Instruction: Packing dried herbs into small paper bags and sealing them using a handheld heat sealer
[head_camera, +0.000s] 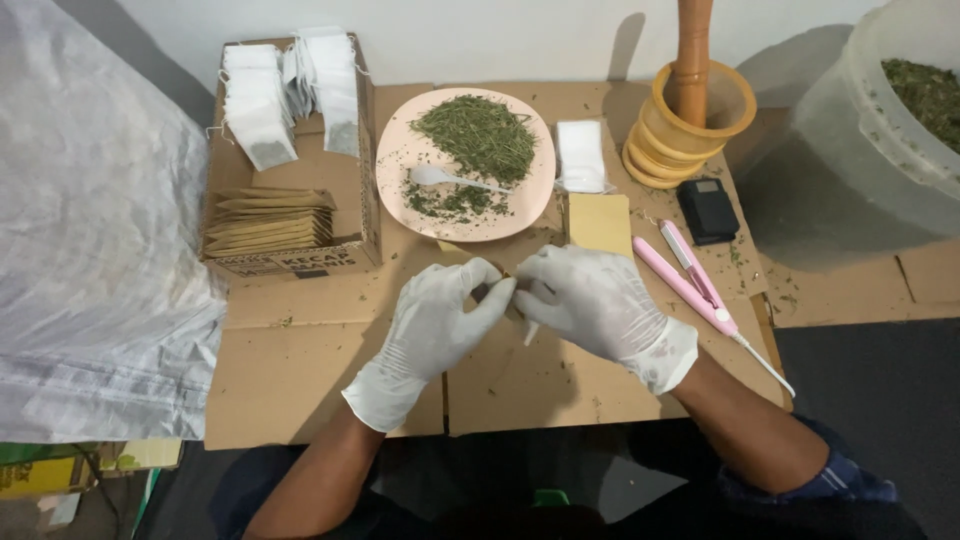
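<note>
Head view, hands: the left hand (432, 325) and the right hand (590, 300), both in white gloves, meet at the fingertips over the cardboard tabletop (300, 370); together they pinch a small brown packet (497, 290), mostly hidden between the fingers.
Packet place: just below the plate, at the middle of the tabletop.
Box: one open cardboard box (362, 170) at the left, with a printed label on its front wall.
Box contents: two rows of white filter bags (258, 105) standing at the back; one stack of flat brown envelopes (268, 222) at the front, too tightly packed to count.
Plate: one round pink plate (395, 150) holding a heap of dried green herb (476, 135) and one white plastic spoon (445, 178).
Beside the plate: one small pile of white bags (581, 155); one tan envelope (600, 222) below it.
Tools: one pink hand sealer (690, 280); one small black device (707, 208); one yellow mortar (690, 130) with a wooden pestle (690, 50).
Right edge: one clear tub (850, 130) with herb inside.
Left edge: one white woven sack (90, 250).
</note>
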